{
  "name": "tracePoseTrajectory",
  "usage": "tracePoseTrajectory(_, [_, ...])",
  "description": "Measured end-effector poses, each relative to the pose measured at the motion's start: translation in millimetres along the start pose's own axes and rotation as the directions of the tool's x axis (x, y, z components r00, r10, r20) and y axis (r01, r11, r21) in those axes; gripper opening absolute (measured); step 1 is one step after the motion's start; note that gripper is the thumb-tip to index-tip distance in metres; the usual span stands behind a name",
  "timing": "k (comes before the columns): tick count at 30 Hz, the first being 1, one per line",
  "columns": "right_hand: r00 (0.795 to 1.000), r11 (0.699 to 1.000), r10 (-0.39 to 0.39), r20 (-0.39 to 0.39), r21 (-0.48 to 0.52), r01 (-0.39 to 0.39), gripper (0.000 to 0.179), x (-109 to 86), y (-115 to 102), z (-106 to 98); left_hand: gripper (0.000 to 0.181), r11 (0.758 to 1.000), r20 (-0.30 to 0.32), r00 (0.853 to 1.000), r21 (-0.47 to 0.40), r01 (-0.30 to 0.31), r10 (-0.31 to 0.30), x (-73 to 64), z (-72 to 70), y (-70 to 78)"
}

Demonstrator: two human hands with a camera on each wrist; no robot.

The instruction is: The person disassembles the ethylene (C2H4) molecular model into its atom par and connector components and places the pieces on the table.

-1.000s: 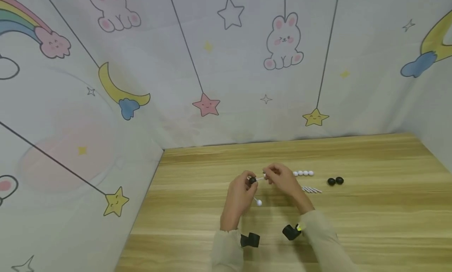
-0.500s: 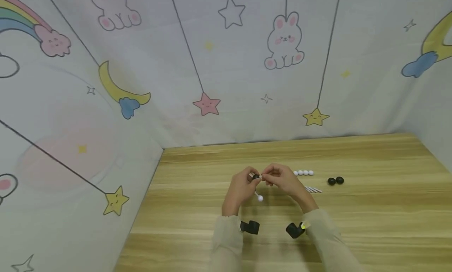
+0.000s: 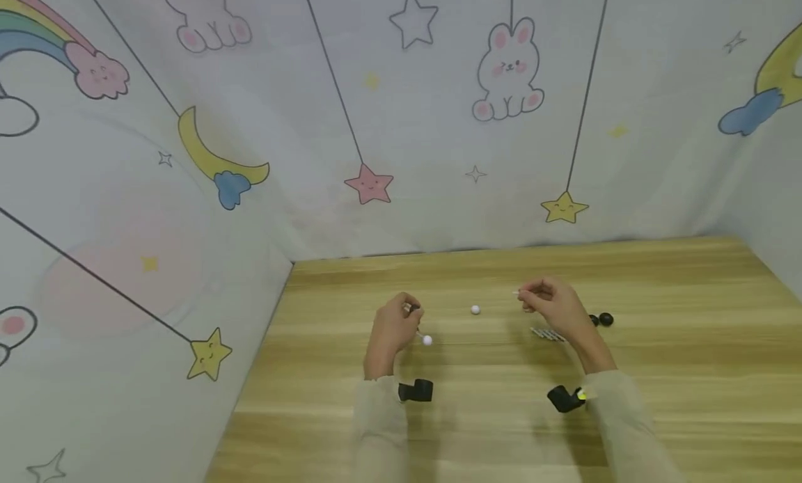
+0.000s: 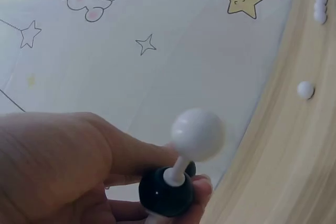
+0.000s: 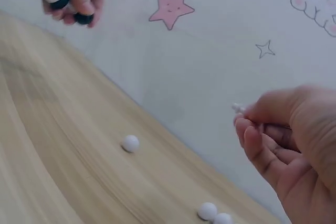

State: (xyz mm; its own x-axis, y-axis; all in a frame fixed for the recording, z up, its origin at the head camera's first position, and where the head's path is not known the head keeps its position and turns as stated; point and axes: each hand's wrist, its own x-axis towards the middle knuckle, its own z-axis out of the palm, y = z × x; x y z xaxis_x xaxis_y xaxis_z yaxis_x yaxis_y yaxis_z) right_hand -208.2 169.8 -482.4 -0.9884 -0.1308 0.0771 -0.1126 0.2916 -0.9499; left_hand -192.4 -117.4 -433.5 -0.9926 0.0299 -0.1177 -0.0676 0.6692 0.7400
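In the left wrist view my left hand (image 3: pixel 390 333) grips a black ball (image 4: pixel 163 196) from a ball-and-stick molecular model. A short white rod joins it to a white ball (image 4: pixel 197 134). A second black ball (image 5: pixel 84 18) shows at those fingers in the right wrist view. Raised over the table to the right, my right hand (image 3: pixel 556 307) pinches a small white connector rod (image 5: pixel 238 107) between thumb and fingertips. The hands are well apart. Most of the left-hand piece is covered by fingers in the head view.
A single white ball (image 3: pixel 475 310) lies on the wooden table (image 3: pixel 489 427) between the hands. Several loose white rods (image 3: pixel 547 334) lie below my right hand, with two black balls (image 3: pixel 606 319) beyond. A row of white balls (image 4: pixel 321 4) is mostly hidden in the head view.
The hands were together at the black ball. Now they have separated, the left going left with the model piece, the right going right with the connector rod. The lone white ball has come into view.
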Motion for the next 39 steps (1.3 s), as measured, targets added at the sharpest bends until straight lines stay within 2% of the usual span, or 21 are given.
tracePoseTrajectory(4, [1.000, 0.994, 0.027, -0.007, -0.110, -0.028, 0.025, -5.0, -2.2, -6.4, 0.025, 0.999, 0.031, 0.999, -0.006, -0.037, 0.037, 4.3, 1.8, 3.9])
tracePoseTrajectory(7, [0.998, 0.974, 0.061, -0.011, -0.217, -0.062, 0.019, -11.9, 0.5, -4.4, 0.024, 0.999, 0.052, 0.998, -0.007, -0.040, 0.041, 5.0, 8.3, 7.2])
tracePoseTrajectory(10, [0.997, 0.935, 0.063, -0.032, -0.349, -0.070, 0.014, -20.8, 4.9, -1.8, 0.023, 0.999, 0.053, 0.998, 0.003, -0.037, 0.037, 4.7, 13.8, 9.4])
tracePoseTrajectory(16, [0.995, 0.856, -0.041, -0.092, -0.517, -0.013, 0.005, -36.3, 10.3, 4.8, 0.024, 0.999, 0.050, 0.998, 0.016, -0.049, 0.048, 4.0, 19.6, 12.0])
tracePoseTrajectory(20, [0.993, 0.835, -0.025, -0.111, -0.548, -0.041, 0.006, -41.3, 10.8, 10.3, 0.025, 0.998, 0.043, 0.997, 0.007, -0.062, 0.062, 4.9, 22.6, 11.3])
tracePoseTrajectory(24, [0.994, 0.834, 0.015, -0.112, -0.547, -0.074, 0.007, -42.0, 12.5, 16.3, 0.026, 0.998, 0.042, 0.997, -0.003, -0.069, 0.069, 5.5, 24.6, 12.1])
tracePoseTrajectory(29, [0.992, 0.810, -0.006, -0.126, -0.582, -0.069, 0.009, -42.5, 15.4, 20.0, 0.024, 0.998, 0.044, 0.997, -0.016, -0.063, 0.064, 4.5, 25.9, 13.4])
tracePoseTrajectory(39, [0.992, 0.782, -0.006, -0.126, -0.619, -0.074, 0.009, -45.4, 18.6, 23.3, 0.023, 0.986, 0.099, 0.989, -0.137, -0.100, 0.114, 0.6, 29.0, 14.2])
